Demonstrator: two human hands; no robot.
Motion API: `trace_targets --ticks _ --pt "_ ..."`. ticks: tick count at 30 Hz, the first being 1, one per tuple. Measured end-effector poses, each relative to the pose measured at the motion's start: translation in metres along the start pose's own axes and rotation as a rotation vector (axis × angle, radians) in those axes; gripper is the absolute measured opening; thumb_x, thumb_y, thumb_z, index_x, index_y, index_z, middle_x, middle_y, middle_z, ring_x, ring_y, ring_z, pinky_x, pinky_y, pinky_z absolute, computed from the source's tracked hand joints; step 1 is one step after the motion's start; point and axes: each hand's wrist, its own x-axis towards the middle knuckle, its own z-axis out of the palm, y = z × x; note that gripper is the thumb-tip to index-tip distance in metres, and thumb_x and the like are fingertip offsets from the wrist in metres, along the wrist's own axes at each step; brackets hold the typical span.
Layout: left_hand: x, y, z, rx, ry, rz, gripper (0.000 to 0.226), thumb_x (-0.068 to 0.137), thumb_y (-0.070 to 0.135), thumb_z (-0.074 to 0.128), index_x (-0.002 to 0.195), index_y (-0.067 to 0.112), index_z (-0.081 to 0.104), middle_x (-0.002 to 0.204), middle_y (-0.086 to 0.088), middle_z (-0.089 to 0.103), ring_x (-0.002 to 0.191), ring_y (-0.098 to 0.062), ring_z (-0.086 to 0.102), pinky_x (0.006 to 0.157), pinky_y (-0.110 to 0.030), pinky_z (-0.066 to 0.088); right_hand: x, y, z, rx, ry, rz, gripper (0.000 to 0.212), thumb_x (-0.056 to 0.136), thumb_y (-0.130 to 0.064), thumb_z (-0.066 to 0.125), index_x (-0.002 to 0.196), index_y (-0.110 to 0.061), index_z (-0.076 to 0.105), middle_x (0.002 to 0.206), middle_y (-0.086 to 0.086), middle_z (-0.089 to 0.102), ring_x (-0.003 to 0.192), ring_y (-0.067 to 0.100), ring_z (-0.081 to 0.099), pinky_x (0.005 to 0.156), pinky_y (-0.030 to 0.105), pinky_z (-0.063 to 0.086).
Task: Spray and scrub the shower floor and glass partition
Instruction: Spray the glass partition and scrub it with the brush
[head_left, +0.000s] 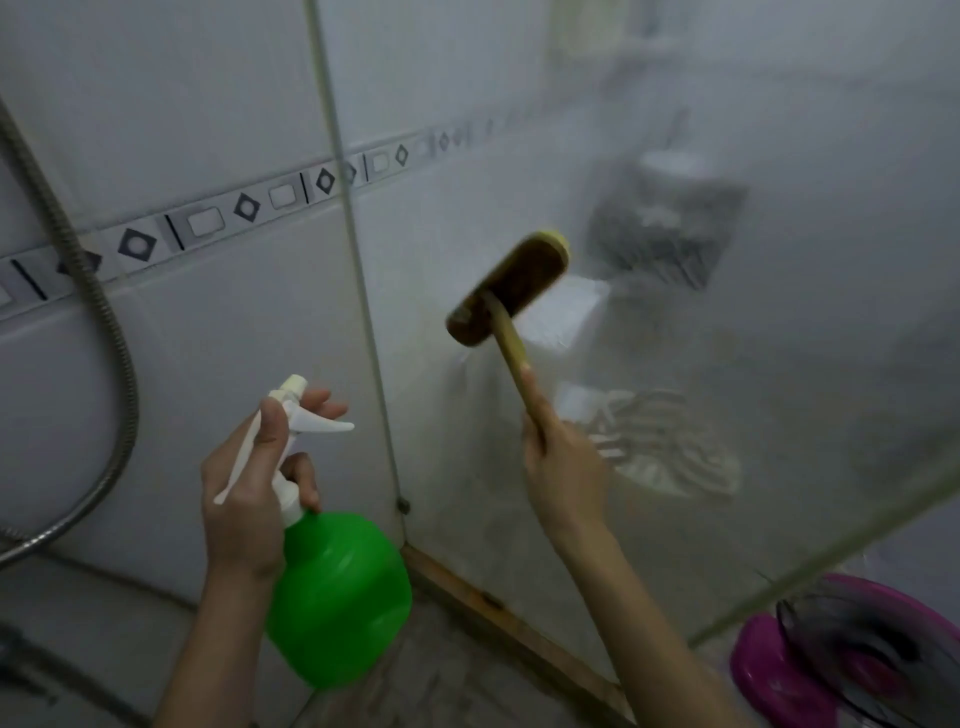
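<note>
1. Fogged glass (675, 364) stood on the right and met the tiled wall (182, 130) at a corner.
2. Brush (511, 286) head lay against the glass, well above the floor (441, 675).
3. Right hand (563, 467) gripped the brush handle, fingers curled round it.
4. Left hand (249, 499) clasped a green bottle (337, 597) by its white sprayer neck, near the wall.
5. Metal hose (104, 338) hung far left; a pink basin (779, 675) sat lower right.

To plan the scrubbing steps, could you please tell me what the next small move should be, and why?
Probably sweep the brush down the glass. The right hand grips its handle with the head raised at the hazy pane, bristles toward it. The left hand only holds the bottle aside, so scrubbing seems next.
</note>
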Motion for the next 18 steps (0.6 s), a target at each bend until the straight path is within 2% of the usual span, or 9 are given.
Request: trace_targets --ticks 5,7,10,12,13,14,16,17,18 --pt "-0.032 -0.007 0.027 -0.013 0.072 -0.012 0.061 0.071 0.080 0.063 0.104 0.031 0.075 0.105 -0.005 0.074 0.039 -0.011 0.038 0.040 -0.019 0.037 0.079 -0.043 0.002 0.094 -0.018 -0.141 0.059 0.102 -0.025 0.039 0.150 -0.044 0.010 0.065 0.006 0.051 0.051 0.019 0.048 0.047 0.036 0.046" --pt "-0.046 -0.010 0.034 -0.015 0.114 -0.002 0.059 0.073 0.079 0.062 0.105 0.031 0.075 0.105 -0.005 0.074 0.039 -0.011 0.038 0.040 -0.019 0.037 0.062 -0.018 -0.015 0.147 -0.005 -0.149 0.060 0.101 -0.022 0.039 0.150 -0.043 0.013 0.062 0.003 0.049 0.049 0.016 0.046 0.045 0.033 0.045" --pt "-0.069 -0.019 0.044 -0.007 0.191 0.023 0.056 0.081 0.072 0.060 0.109 0.025 0.072 0.105 -0.004 0.075 0.039 -0.012 0.037 0.040 -0.020 0.036 -0.008 0.041 -0.048 0.435 -0.058 -0.041 0.061 0.099 -0.012 0.044 0.147 -0.044 0.026 0.063 -0.001 0.052 0.047 0.010 0.042 0.044 0.027 0.039" --pt "-0.082 -0.023 0.052 -0.001 0.225 0.033 0.060 0.080 0.073 0.061 0.112 0.023 0.070 0.104 -0.003 0.075 0.039 -0.012 0.038 0.040 -0.019 0.036 -0.036 0.059 -0.065 0.652 -0.110 0.026 0.063 0.098 -0.006 0.047 0.143 -0.046 0.033 0.083 -0.008 0.066 0.052 0.016 0.049 0.050 0.027 0.042" --pt "-0.088 -0.026 0.058 0.014 0.236 0.028 0.067 0.076 0.076 0.062 0.114 0.021 0.069 0.104 -0.003 0.075 0.039 -0.012 0.038 0.040 -0.019 0.036 -0.033 0.055 -0.067 0.709 -0.137 0.049 0.062 0.097 -0.004 0.048 0.143 -0.045 0.034 0.096 -0.022 0.066 0.058 0.018 0.055 0.054 0.024 0.043" --pt "-0.093 -0.027 0.063 0.031 0.243 0.025 0.074 0.073 0.079 0.062 0.117 0.020 0.068 0.104 -0.003 0.075 0.039 -0.012 0.038 0.040 -0.019 0.036 -0.022 0.045 -0.067 0.749 -0.167 0.069 0.062 0.097 -0.004 0.049 0.144 -0.042 0.035 0.099 -0.031 0.065 0.061 0.014 0.059 0.055 0.019 0.045" --pt "-0.101 -0.029 0.072 0.052 0.253 0.025 0.083 0.071 0.081 0.061 0.121 0.015 0.066 0.107 -0.007 0.074 0.040 -0.011 0.039 0.040 -0.019 0.037 0.009 0.018 -0.062 0.807 -0.202 0.081 0.058 0.097 -0.003 0.049 0.145 -0.034 0.037 0.110 -0.032 0.055 0.066 -0.007 0.060 0.060 0.009 0.046" --pt "-0.105 -0.030 0.075 0.061 0.258 0.027 0.088 0.071 0.081 0.061 0.123 0.010 0.066 0.109 -0.010 0.073 0.040 -0.011 0.039 0.040 -0.019 0.038 0.025 0.006 -0.059 0.816 -0.217 0.065 0.057 0.097 -0.003 0.049 0.145 -0.031 0.038 0.113 -0.030 0.050 0.077 -0.017 0.058 0.068 0.003 0.046" --pt "-0.109 -0.031 0.078 0.067 0.262 0.032 0.093 0.072 0.081 0.060 0.126 0.006 0.064 0.111 -0.013 0.072 0.040 -0.012 0.039 0.040 -0.020 0.038 0.036 -0.002 -0.055 0.814 -0.225 0.048 0.056 0.097 -0.003 0.049 0.145 -0.030 0.039 0.113 -0.031 0.048 0.089 -0.026 0.051 0.083 0.002 0.043"
